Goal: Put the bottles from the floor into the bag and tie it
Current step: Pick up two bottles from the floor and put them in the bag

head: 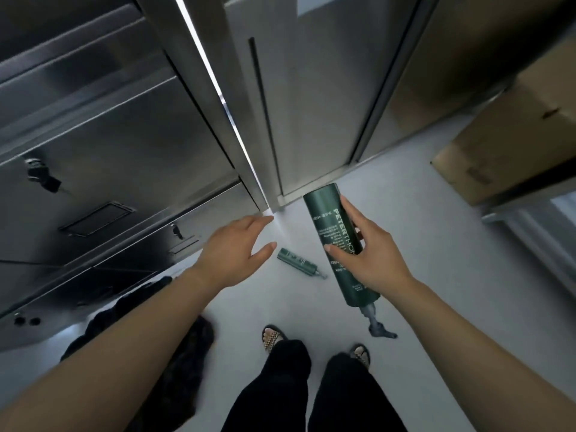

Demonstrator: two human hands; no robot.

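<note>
The right hand (371, 257) is gripping a large green pump bottle (330, 226) around its middle, thumb on one side and fingers wrapping the other. It is holding the bottle above the floor (436, 219), tilted, with the flat base pointing away from the person and the grey pump head (378, 327) pointing back toward the feet. The left hand (230, 247) is reaching forward, open and holding nothing, its fingers relaxed and its thumb spread.

A small green bottle (296, 263) is lying on its side on the floor between the two hands, touching neither. A dark bag (193, 353) is lying crumpled on the floor at the lower left, just beside the metal cabinet (109, 151), and the left forearm is partly hiding it. A cardboard box (514, 145) is sitting on a shelf at the right. The person is standing in black trousers and sandals (272, 336), with both feet near the bottom edge of the view.
</note>
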